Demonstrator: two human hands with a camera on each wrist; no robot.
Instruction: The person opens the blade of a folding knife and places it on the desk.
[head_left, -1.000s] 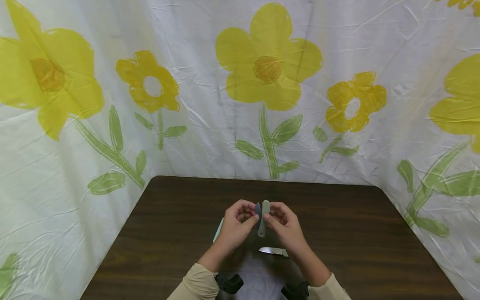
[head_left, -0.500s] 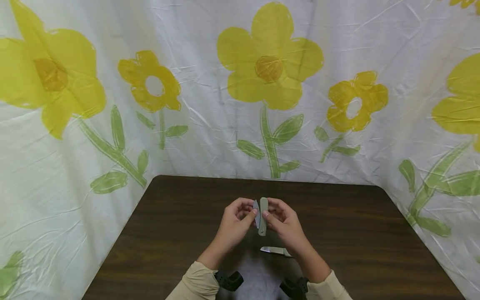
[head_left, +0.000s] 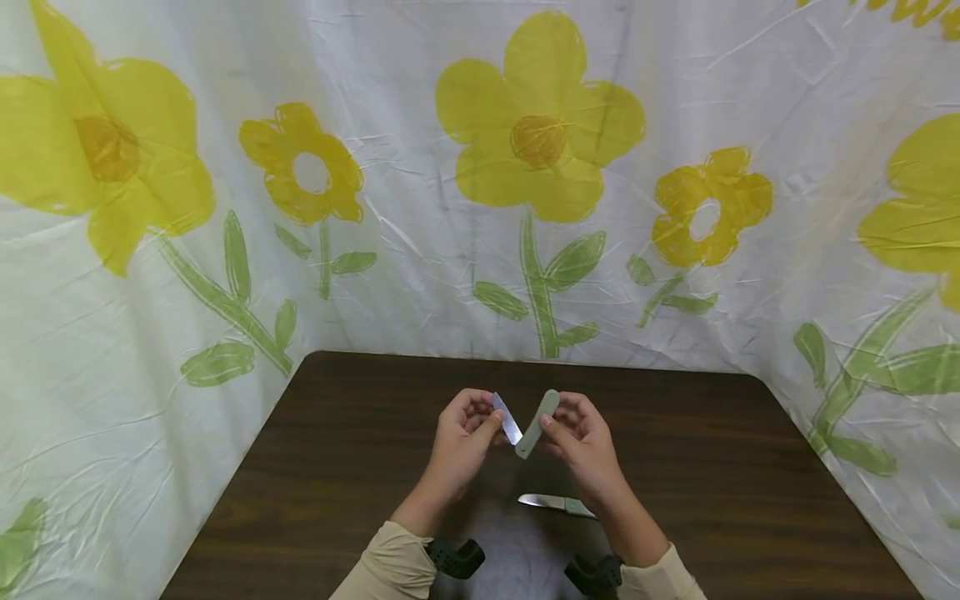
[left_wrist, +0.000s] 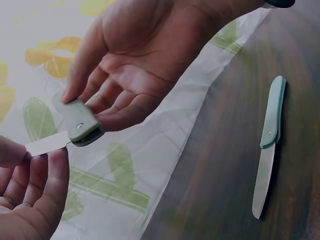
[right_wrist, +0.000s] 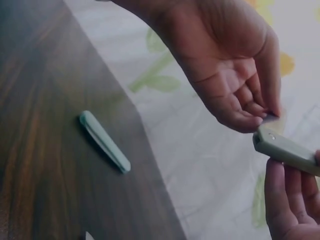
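A folding knife with a grey-green handle (head_left: 538,423) is held up above the table, its blade (head_left: 507,419) swung partly out in a V. My left hand (head_left: 463,437) pinches the blade between thumb and fingers. The handle is gripped by my right hand (head_left: 585,437), thumb on its near face. In the left wrist view, the blade (left_wrist: 48,144) meets the handle (left_wrist: 80,120) near a small round pivot. An unfolded knife (head_left: 557,504) with a mint handle lies on the table near the right wrist.
A folded mint-handled knife (right_wrist: 105,142) lies on the dark wooden table (head_left: 300,500), hidden from the head view. White cloth (head_left: 420,283) printed with yellow flowers hangs behind and beside the table.
The blade has swung away from the handle, from nearly alongside it to a wide V. Both hands have moved apart and slightly up, and the handle now tilts right.
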